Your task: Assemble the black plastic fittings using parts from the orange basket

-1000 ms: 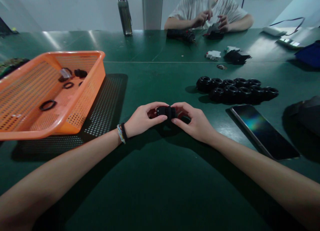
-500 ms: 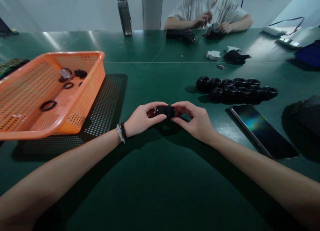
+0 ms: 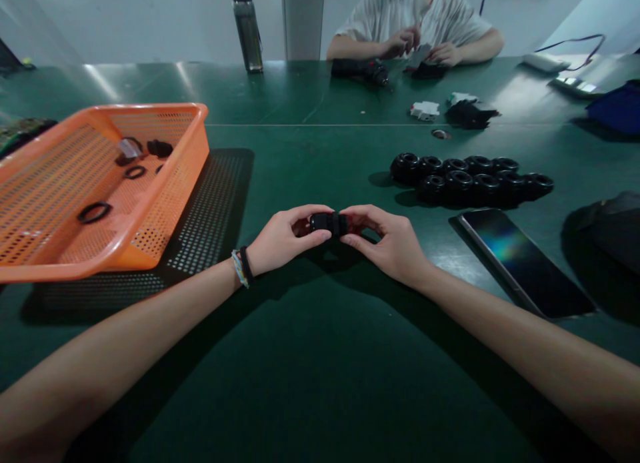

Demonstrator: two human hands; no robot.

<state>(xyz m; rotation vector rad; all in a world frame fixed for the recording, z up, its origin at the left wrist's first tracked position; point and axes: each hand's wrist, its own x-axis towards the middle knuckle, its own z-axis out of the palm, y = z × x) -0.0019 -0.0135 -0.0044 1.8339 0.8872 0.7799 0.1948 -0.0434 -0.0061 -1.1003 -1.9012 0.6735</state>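
You have open bench (image 3: 320, 369) between your forearms, and a clear strip ahead of your hands up to the seam. To your left, the orange basket's (image 3: 183, 196) raised wall blocks a low sweep; you could enter from above. To your right, the clustered black fittings (image 3: 470, 179) and the phone (image 3: 525, 263) stand in your way, with the dark bundle (image 3: 617, 229) beyond.

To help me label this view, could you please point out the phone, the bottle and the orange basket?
Phone (image 3: 525, 263): head view, on its screen.
Bottle (image 3: 249, 37): head view, on its body.
Basket (image 3: 186, 183): head view, on its side wall.
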